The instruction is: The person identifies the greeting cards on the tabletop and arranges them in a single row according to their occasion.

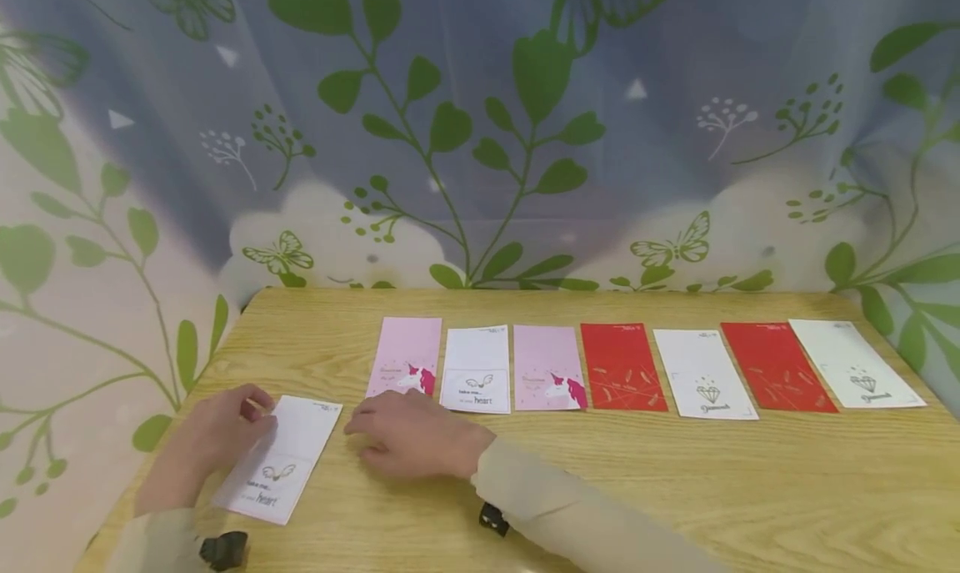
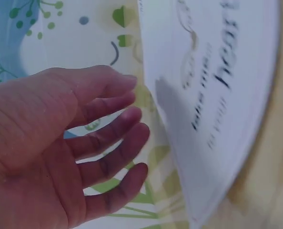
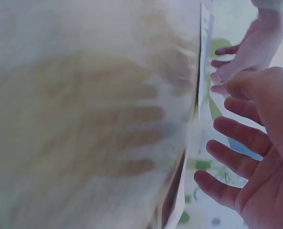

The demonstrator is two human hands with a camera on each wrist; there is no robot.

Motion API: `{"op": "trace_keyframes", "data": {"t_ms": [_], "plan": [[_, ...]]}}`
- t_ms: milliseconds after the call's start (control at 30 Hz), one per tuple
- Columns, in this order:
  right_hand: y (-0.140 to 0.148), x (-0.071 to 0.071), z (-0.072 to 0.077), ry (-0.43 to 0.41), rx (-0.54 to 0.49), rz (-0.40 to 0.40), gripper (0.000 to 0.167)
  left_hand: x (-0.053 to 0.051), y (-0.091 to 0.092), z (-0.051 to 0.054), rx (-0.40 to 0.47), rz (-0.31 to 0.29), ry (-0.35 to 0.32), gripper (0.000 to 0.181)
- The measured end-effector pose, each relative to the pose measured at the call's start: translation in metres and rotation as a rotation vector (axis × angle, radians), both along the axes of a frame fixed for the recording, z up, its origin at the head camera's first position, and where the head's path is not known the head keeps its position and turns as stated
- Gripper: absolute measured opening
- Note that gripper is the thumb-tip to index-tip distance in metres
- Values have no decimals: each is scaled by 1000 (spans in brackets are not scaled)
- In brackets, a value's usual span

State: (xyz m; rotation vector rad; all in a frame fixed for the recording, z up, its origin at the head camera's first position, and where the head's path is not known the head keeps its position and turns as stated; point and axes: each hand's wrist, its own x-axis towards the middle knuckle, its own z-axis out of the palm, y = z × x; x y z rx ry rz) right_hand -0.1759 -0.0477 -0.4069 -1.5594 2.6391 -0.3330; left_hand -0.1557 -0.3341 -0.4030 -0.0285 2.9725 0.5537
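A white card (image 1: 292, 448) with a winged drawing and the word "heart" lies slanted on the left of the table. My left hand (image 1: 210, 435) hovers by its left edge, and the left wrist view shows the fingers (image 2: 117, 164) loosely bent with a gap to the card. My right hand (image 1: 420, 435) is over the table, right of that card, its fingers (image 3: 232, 160) spread and holding nothing. Just beyond it lies a pink unicorn card (image 1: 408, 344), whose lower edge the hand partly hides.
Rightward along the wooden table (image 1: 600, 490) runs a row: a white winged card (image 1: 476, 356), a second pink unicorn card (image 1: 547, 352), two red cards (image 1: 618, 352) and two white diamond cards (image 1: 697, 364). A leaf-patterned curtain (image 1: 480, 206) hangs behind.
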Motion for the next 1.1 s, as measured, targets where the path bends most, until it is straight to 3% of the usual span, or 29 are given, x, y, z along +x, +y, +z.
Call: {"op": "trace_keyframes", "data": {"t_ms": [167, 400, 767, 933, 1100], "plan": [[24, -9, 5, 12, -34, -82, 35, -4, 8, 5, 20, -38, 69, 29], [60, -21, 6, -63, -139, -174, 31, -3, 13, 6, -15, -134, -44, 42], [116, -42, 7, -143, -219, -358, 36, -2, 17, 2, -8, -93, -44, 46], [133, -50, 1, -100, -203, -389, 36, -3, 17, 2, -5, -84, -45, 45], [142, -55, -3, -92, -180, -402, 36, -3, 21, 2, 1, -105, 19, 42]]}}
